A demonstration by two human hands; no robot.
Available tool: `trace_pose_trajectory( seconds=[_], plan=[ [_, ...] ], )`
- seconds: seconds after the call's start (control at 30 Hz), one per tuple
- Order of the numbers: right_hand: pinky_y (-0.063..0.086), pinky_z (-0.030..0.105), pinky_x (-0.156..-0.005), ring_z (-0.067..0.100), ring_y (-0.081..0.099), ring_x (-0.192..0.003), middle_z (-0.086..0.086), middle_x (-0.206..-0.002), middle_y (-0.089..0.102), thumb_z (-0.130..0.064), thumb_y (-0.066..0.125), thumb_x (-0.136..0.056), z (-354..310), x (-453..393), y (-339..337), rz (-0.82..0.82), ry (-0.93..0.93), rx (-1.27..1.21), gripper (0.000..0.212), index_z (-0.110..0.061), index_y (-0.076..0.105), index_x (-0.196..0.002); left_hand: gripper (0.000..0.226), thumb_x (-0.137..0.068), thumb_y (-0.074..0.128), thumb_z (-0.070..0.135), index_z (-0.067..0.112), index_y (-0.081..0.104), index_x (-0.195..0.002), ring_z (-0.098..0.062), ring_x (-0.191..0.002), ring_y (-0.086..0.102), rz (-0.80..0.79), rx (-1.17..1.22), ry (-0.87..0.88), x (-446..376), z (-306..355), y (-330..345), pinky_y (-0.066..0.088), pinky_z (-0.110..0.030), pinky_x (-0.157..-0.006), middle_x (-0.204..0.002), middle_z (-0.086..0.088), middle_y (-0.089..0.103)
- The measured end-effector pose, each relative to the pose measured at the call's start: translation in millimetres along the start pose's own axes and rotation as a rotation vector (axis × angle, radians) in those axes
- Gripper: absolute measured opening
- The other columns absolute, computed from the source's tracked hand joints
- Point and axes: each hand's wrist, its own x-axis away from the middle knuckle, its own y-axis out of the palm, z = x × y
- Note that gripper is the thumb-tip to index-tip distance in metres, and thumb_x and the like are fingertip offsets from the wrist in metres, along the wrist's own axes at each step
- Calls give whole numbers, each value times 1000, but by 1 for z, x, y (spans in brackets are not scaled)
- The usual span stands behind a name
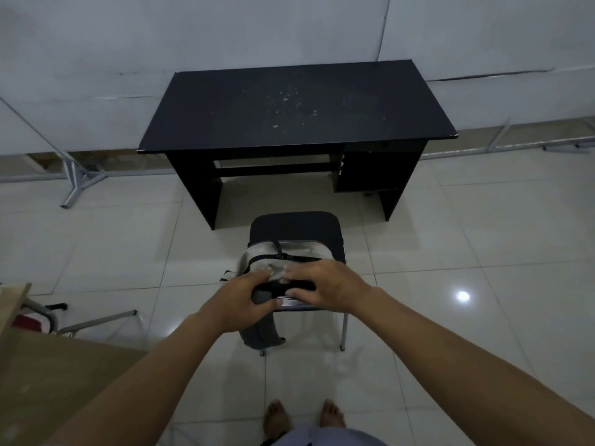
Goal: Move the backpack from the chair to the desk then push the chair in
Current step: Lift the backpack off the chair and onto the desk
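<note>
A grey and beige backpack [283, 254] with black straps lies on the black chair [296, 225], hanging over the seat's near edge. The chair stands on the floor a little in front of the black desk [289, 107], whose top is bare apart from pale specks. My left hand [244, 300] curls around the backpack's near left part. My right hand [325, 284] lies on its top near the black strap, fingers spread and pressing. Both hands touch the bag; how firm the grip is stays hidden.
A wooden table corner [48, 375] sits at the lower left, with a metal-legged chair [96, 321] beside it. A metal stand [75, 180] stands left of the desk, and rails run along the white wall. My bare feet [302, 416] rest on the tiled floor.
</note>
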Motion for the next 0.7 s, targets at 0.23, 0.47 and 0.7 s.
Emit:
trace_pose_trajectory(
  seconds=[0.23, 0.47, 0.7],
  plan=[
    [60, 36, -75, 9, 69, -78, -3, -90, 78, -33, 67, -96, 9, -18, -12, 40, 95, -143, 22, -23, 78, -112, 80, -51, 70, 93, 29, 74, -100, -5, -75, 67, 243, -22, -283, 16, -14, -9, 59, -27, -66, -81, 12, 73],
    [62, 35, -73, 7, 69, -75, -6, -85, 77, -32, 70, -94, 21, -49, -13, 103, 179, -245, 18, -25, 78, -108, 74, -53, 90, 68, 20, 70, -106, -16, -87, 66, 318, -7, -392, -11, -32, -34, 51, -23, -69, -92, 6, 70],
    [60, 33, -80, 7, 71, -83, -7, -94, 80, -33, 70, -93, 34, -79, -15, 389, 345, -209, 19, -26, 80, -107, 61, -66, 84, 65, 22, 56, -99, -23, -89, 61, 448, -201, -265, -77, -32, -47, 50, -35, -69, -98, -2, 66]
  ],
)
